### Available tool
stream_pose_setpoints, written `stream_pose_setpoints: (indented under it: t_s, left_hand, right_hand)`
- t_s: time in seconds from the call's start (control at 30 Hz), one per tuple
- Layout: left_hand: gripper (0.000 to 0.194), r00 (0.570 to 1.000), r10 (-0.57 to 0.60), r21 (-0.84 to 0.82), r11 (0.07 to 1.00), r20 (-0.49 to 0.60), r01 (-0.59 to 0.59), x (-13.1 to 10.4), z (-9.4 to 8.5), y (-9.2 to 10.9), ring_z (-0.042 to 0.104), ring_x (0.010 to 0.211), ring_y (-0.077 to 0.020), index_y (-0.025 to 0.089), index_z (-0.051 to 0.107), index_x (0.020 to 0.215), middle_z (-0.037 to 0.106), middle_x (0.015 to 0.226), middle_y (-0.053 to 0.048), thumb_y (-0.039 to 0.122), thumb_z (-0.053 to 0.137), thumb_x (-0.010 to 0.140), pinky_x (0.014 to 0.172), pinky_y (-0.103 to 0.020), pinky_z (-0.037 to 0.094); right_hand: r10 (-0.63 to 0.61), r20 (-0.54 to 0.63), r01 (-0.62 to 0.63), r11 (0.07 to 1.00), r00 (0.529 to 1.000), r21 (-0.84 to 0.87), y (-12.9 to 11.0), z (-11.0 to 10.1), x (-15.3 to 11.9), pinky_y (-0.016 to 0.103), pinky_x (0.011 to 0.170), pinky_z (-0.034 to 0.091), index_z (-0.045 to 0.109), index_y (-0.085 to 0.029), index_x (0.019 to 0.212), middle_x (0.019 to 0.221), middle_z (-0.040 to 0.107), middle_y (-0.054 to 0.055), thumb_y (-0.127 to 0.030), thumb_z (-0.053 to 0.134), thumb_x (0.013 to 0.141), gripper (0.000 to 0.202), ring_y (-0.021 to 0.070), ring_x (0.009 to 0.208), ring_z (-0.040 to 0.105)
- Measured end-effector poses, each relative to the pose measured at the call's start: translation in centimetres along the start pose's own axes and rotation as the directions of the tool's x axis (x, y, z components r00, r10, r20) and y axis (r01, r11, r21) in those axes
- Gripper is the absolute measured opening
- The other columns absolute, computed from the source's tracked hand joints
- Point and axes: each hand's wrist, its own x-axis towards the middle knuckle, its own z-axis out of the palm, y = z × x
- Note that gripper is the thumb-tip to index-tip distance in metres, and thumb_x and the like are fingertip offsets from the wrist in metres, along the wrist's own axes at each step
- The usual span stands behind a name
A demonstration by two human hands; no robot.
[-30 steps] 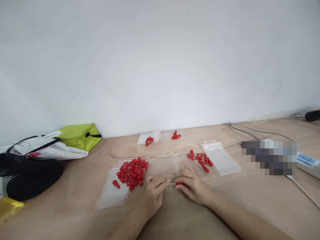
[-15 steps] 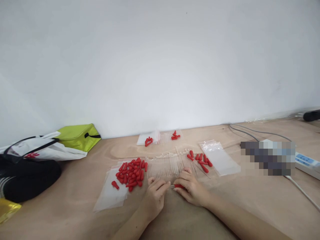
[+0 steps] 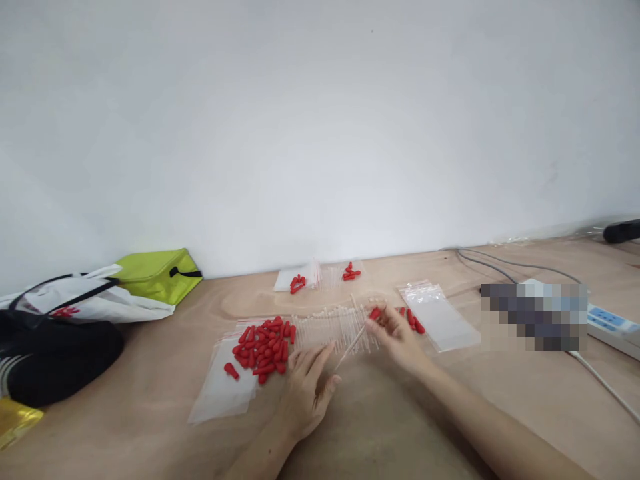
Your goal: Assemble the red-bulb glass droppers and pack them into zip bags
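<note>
My right hand (image 3: pixel 395 333) pinches a dropper (image 3: pixel 356 340) by its red bulb end, and the clear stem slants down toward my left hand (image 3: pixel 307 387) — the stem is so thin and pale that I can only follow part of it. My left hand rests on the table with fingers loosely spread, holding nothing that I can see; its fingertips are near the lower end of the stem, and whether they touch it I cannot tell. Just behind both hands lies a row of clear tubes (image 3: pixel 330 327), nearly invisible against the wood. The pile of red bulbs (image 3: pixel 265 343) sits to the left on clear bags (image 3: pixel 220 393); a few assembled droppers (image 3: pixel 413 320) lie partly hidden behind my right hand, beside a stack of empty bags (image 3: pixel 437 313). Further back, two small packed bags (image 3: pixel 320 275) are too small to read. A blurred patch covers something by the power strip (image 3: pixel 613 321). The surface is a bare plywood table (image 3: pixel 150 433) against a plain white wall (image 3: pixel 320 133); a green bag (image 3: pixel 157 273) and a black-and-white bag (image 3: pixel 55 333) sit at left, cut off by the edge.
</note>
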Motion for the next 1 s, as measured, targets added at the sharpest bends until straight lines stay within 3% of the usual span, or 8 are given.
stream_pose_setpoints:
  t_s: [0.13, 0.27, 0.4, 0.57, 0.73, 0.87, 1.0]
  left_hand:
    - [0.024, 0.998, -0.054, 0.041, 0.998, 0.041, 0.052, 0.1, -0.6, -0.4, 0.055, 0.091, -0.0215, 0.021, 0.058, 0.102, 0.062, 0.096, -0.007, 0.02, 0.046, 0.081, 0.081, -0.039, 0.037]
    - [0.02, 0.996, -0.061, 0.051, 0.997, 0.058, 0.058, 0.4, -0.9, -0.3, 0.056, 0.087, -0.0212, 0.022, 0.061, 0.094, 0.062, 0.091, -0.006, 0.017, 0.048, 0.079, 0.078, -0.04, 0.037]
    - [0.02, 0.996, -0.064, 0.056, 0.997, 0.065, 0.061, 0.5, -1.0, -0.1, 0.055, 0.087, -0.0208, 0.023, 0.062, 0.091, 0.062, 0.09, -0.005, 0.016, 0.048, 0.078, 0.077, -0.04, 0.037]
    - [0.018, 0.993, -0.077, 0.057, 0.996, 0.084, 0.072, 0.3, -0.7, -0.3, 0.054, 0.087, -0.0216, 0.022, 0.062, 0.088, 0.061, 0.09, -0.005, 0.016, 0.048, 0.078, 0.078, -0.041, 0.036]
    - [0.017, 0.994, -0.078, 0.048, 0.996, 0.074, 0.075, 0.0, -0.3, -0.6, 0.053, 0.087, -0.0217, 0.023, 0.062, 0.085, 0.06, 0.09, -0.005, 0.016, 0.05, 0.078, 0.078, -0.042, 0.035]
    - [0.016, 0.995, -0.076, 0.048, 0.996, 0.069, 0.073, -0.1, -0.2, -0.8, 0.053, 0.088, -0.0221, 0.023, 0.063, 0.085, 0.059, 0.089, -0.005, 0.016, 0.05, 0.078, 0.078, -0.042, 0.034]
    - [0.017, 0.995, -0.078, 0.075, 0.994, 0.055, 0.074, -0.2, -0.4, -0.8, 0.052, 0.089, -0.0223, 0.024, 0.063, 0.085, 0.06, 0.09, -0.005, 0.016, 0.05, 0.078, 0.078, -0.041, 0.033]
  right_hand:
    - [0.009, -0.108, -0.035, 0.97, 0.994, -0.24, 1.0, -4.6, 3.8, 0.028, 0.065, 0.041, 0.044, -0.019, 0.12, 0.072, 0.051, -0.001, -0.036, 0.042, 0.081, 0.043, 0.0127, 0.066, 0.05]
    - [0.094, -0.087, -0.126, 0.827, 0.992, -0.548, 2.9, -6.9, 4.9, 0.029, 0.063, 0.037, 0.047, -0.019, 0.118, 0.061, 0.051, -0.004, -0.031, 0.044, 0.077, 0.043, 0.0136, 0.059, 0.05]
    - [0.224, -0.038, -0.18, 0.659, 0.974, -0.731, 3.8, -6.3, 4.3, 0.03, 0.069, 0.034, 0.051, -0.022, 0.112, 0.064, 0.058, -0.003, -0.03, 0.047, 0.075, 0.038, 0.0156, 0.068, 0.056]
    - [0.312, 0.019, -0.182, 0.604, 0.95, -0.776, 3.5, -5.6, 4.0, 0.033, 0.076, 0.031, 0.048, -0.021, 0.113, 0.071, 0.063, -0.001, -0.036, 0.049, 0.075, 0.041, 0.0181, 0.077, 0.059]
    - [0.334, -0.122, -0.296, 0.539, 0.935, -0.789, 3.1, -5.7, 4.2, 0.037, 0.076, 0.031, 0.057, -0.023, 0.099, 0.075, 0.065, 0.003, -0.046, 0.044, 0.077, 0.035, 0.0223, 0.082, 0.059]
    - [0.434, -0.266, -0.456, 0.426, 0.861, -0.781, 2.7, -5.4, 5.3, 0.043, 0.08, 0.03, 0.063, -0.023, 0.08, 0.078, 0.066, 0.005, -0.042, 0.042, 0.077, 0.028, 0.0246, 0.085, 0.058]
    - [0.56, -0.259, -0.511, 0.357, 0.787, -0.782, 2.7, -4.9, 6.8, 0.049, 0.082, 0.027, 0.063, -0.022, 0.068, 0.07, 0.065, 0.006, -0.044, 0.048, 0.071, 0.027, 0.0269, 0.083, 0.058]
